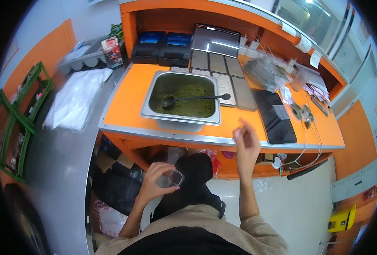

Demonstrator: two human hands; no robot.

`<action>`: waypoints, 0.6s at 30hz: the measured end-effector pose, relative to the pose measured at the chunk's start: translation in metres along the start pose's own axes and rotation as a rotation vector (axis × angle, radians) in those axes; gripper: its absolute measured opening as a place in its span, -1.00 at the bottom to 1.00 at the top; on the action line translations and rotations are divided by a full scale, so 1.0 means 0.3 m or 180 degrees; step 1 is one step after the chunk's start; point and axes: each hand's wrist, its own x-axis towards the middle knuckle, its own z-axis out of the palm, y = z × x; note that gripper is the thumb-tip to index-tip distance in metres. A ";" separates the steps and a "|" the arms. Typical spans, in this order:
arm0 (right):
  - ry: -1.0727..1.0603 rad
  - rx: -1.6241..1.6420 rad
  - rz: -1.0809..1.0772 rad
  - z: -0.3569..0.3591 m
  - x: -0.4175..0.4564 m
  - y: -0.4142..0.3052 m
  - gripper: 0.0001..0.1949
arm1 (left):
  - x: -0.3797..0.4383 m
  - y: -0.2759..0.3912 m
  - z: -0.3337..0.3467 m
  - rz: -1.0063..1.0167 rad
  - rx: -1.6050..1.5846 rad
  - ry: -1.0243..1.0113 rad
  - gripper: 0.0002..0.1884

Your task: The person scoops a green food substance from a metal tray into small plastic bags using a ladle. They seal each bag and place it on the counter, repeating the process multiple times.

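Observation:
My left hand [156, 180] grips a small, clear plastic cup or lid [176, 178] by its rim, between thumb and fingers, above my lap. Raised at the front edge of the orange table is my right hand [248, 138], blurred, with its fingers partly curled and apart and nothing visible in it. Between and beyond my hands stands a deep stainless steel food pan [180, 118], with crumbly green stuff [195, 106] over its bottom. A black spoon [195, 98] lies in the pan, its handle end resting over the right rim.
Several tablets or phones [244, 92] lie behind the pan on the orange table [124, 105]. A black tablet [274, 118] lies at right, near cables [317, 140] and dried leaves [303, 113]. White plastic bags [78, 98] and a green rack [23, 127] occupy the metal counter [64, 169] at left.

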 end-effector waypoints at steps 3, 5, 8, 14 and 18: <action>-0.0137 -0.0230 -0.0254 0.049 0.194 0.064 -0.81 | 0.011 0.045 -0.011 0.0035 -0.0411 0.0108 -0.47; -0.0187 -0.0299 -0.0354 0.076 0.251 0.070 -0.81 | 0.017 0.071 -0.013 0.0177 -0.0510 0.0119 -0.46; -0.0095 -0.0268 -0.0604 0.120 0.281 0.063 -0.85 | 0.004 0.081 -0.006 0.0225 -0.0538 0.0170 -0.46; -0.0422 0.0025 -0.1280 0.146 0.247 -0.049 -0.88 | 0.000 0.078 -0.016 0.0131 -0.0418 0.0111 -0.45; -0.0446 -0.0345 -0.1468 0.120 0.221 -0.089 -0.89 | 0.005 0.065 -0.021 0.0079 -0.0511 0.0110 -0.45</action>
